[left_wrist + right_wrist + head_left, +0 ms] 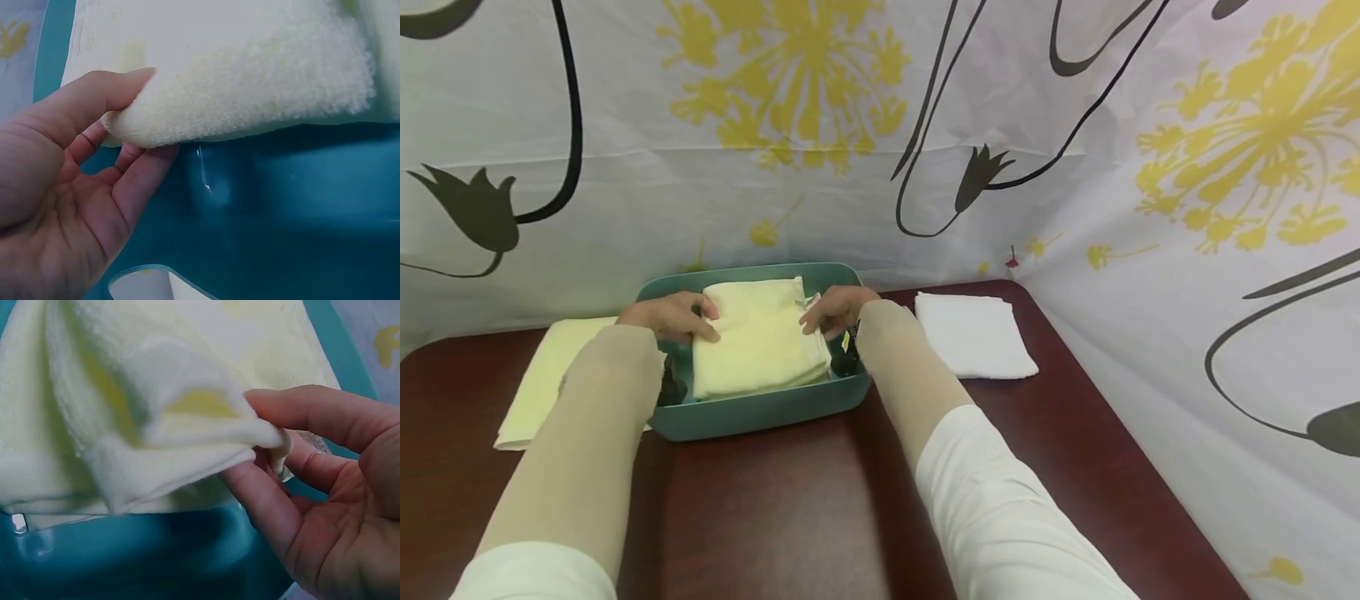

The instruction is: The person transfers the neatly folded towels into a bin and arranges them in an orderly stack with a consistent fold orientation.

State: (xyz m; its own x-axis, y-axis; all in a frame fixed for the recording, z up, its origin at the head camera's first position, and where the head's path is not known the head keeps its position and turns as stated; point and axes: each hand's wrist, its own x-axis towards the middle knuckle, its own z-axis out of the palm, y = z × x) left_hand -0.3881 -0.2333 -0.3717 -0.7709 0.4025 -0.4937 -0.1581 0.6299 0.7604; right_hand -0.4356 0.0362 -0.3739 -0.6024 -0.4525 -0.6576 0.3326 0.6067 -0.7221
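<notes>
A folded pale yellow towel (756,333) lies in a teal plastic basin (767,414) near the back of the table. My left hand (672,317) pinches the towel's left edge, thumb above and fingers beneath, as the left wrist view shows with the towel (237,81) up close. At the opposite edge my right hand (838,308) pinches the towel's layers (187,434) between thumb and fingers. More folded cloth sits under the held part in the right wrist view. The fingers below the towel are partly hidden.
Left of the basin lies another folded yellow towel (542,375), partly behind my left arm. A folded white cloth (973,335) rests to the right on the dark red table (760,517). A flower-patterned curtain (850,200) hangs behind the table and along its right side.
</notes>
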